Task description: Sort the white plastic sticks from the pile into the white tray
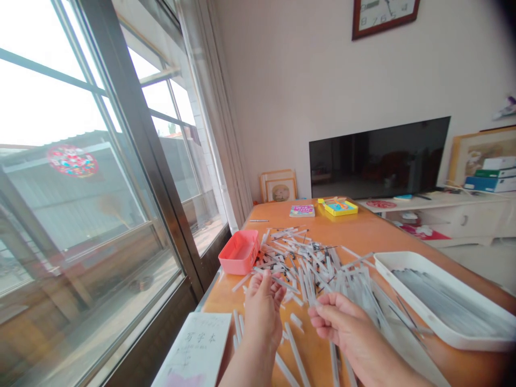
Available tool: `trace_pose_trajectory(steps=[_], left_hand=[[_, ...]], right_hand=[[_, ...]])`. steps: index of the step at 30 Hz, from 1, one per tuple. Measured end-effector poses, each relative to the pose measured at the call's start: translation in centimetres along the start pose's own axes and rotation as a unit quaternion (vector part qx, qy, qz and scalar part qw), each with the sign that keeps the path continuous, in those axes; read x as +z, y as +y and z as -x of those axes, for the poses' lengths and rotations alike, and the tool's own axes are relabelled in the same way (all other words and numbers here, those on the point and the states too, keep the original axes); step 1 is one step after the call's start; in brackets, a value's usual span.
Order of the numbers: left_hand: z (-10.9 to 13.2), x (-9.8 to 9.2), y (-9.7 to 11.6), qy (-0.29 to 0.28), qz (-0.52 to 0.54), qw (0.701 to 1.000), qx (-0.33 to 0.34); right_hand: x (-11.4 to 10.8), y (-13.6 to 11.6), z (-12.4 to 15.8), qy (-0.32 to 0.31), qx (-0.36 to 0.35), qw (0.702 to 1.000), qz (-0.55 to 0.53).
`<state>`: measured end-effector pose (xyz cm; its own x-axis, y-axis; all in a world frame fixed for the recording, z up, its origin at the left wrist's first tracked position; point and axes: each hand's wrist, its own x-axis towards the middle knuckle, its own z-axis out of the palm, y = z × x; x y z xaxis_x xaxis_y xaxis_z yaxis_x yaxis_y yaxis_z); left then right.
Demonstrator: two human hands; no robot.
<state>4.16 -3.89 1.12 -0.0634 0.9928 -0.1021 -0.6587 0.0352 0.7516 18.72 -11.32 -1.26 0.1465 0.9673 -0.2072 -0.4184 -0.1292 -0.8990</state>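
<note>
My left hand (264, 301) is closed in a pinch around a slim translucent pen tube (287, 285), which slants across the fingers. To its right, my right hand (338, 317) has thumb and forefinger pressed together on a small whitish piece, too blurred to name. Beyond both hands spreads a heap of translucent pen tubes (308, 269), mixed with dark-tipped parts. Several loose tubes (297, 352) lie nearer to me, between and below my forearms. A short clear piece (296, 321) rests on the table between the hands.
A pink plastic box (237, 267) stands left of the heap. At right, a white tray (435, 330) holds thin dark-grey rods. A writing booklet (197, 344) lies front left. Toward the far end of the wooden table (278, 215) are a small book (302, 211) and a yellow tray (342, 212).
</note>
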Motion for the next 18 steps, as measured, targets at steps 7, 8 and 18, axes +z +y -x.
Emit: trace_pose_trajectory(steps=[7, 8, 18], left_hand=[[0.3, 0.2, -0.6, -0.024, -0.019, 1.000, 0.000], [0.3, 0.1, -0.7, -0.028, -0.024, 0.999, 0.001], [0.8, 0.2, -1.7, -0.061, -0.059, 0.996, -0.008]], right_hand=[[0.2, 0.5, -0.3, -0.016, -0.030, 0.999, 0.042], [0.2, 0.6, -0.3, -0.015, -0.032, 0.998, 0.048], [-0.1, 0.4, -0.3, -0.031, -0.055, 0.995, 0.084]])
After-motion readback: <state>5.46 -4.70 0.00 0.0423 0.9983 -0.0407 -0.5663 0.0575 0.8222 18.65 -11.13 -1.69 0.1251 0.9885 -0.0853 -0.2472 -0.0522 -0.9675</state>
